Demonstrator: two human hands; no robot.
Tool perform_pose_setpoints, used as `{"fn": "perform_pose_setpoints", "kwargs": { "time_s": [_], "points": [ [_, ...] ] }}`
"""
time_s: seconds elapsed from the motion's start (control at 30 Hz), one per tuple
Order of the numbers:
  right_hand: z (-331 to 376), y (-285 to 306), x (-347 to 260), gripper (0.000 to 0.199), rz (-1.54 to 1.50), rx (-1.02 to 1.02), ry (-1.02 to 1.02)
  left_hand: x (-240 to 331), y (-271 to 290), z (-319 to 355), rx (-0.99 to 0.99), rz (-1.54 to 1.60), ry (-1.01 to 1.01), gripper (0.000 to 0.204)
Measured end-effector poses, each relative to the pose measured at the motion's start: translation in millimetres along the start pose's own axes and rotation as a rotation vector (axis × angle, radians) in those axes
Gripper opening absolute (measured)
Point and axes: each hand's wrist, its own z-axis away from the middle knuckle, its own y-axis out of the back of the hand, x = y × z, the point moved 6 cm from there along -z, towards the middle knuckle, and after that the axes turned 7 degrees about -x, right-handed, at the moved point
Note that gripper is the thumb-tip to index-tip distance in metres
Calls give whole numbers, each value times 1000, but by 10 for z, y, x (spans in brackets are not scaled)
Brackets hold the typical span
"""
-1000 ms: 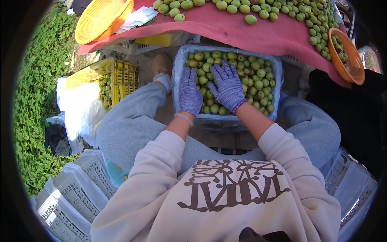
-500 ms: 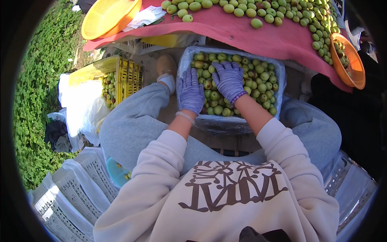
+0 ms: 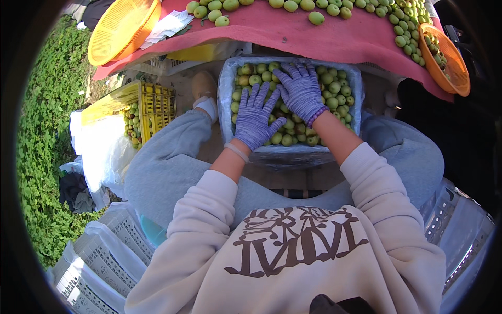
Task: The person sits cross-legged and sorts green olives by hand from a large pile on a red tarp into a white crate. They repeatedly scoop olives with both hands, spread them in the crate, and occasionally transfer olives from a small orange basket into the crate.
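Note:
Between my legs stands a crate lined with clear plastic (image 3: 226, 104), filled with small green fruits (image 3: 342, 99), some browned, that look like jujubes. My left hand (image 3: 253, 118), in a purple knitted glove, lies on the fruits at the crate's left side with its fingers spread. Farther in, my right hand (image 3: 303, 94), gloved the same way, rests flat on the fruits near the middle with fingers apart. Neither hand grips a fruit. Both palms hide the fruits beneath them.
A table with red cloth (image 3: 293, 39) carries more green fruits (image 3: 402, 39) beyond the crate. Orange baskets sit at its left (image 3: 123, 31) and right (image 3: 449, 65). On my left is a yellow crate (image 3: 157, 107) with fruits; grey crates (image 3: 104, 254) stand behind it.
My left hand has moved inward from the crate's left edge onto the fruits and spread its fingers. My right hand has shifted slightly right within the crate. The whole view has shifted.

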Motion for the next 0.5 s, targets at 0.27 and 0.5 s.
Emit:
{"fn": "perform_pose_setpoints", "kwargs": {
  "time_s": [0.27, 0.5],
  "points": [
    [703, -92, 598, 41, -198, -179, -34, -196, -130, -146, -4, -133, 245, 58],
    [946, 43, 497, 33, -205, -72, -113, -308, -109, -194, 96, 4, 355, 51]
  ]
}}
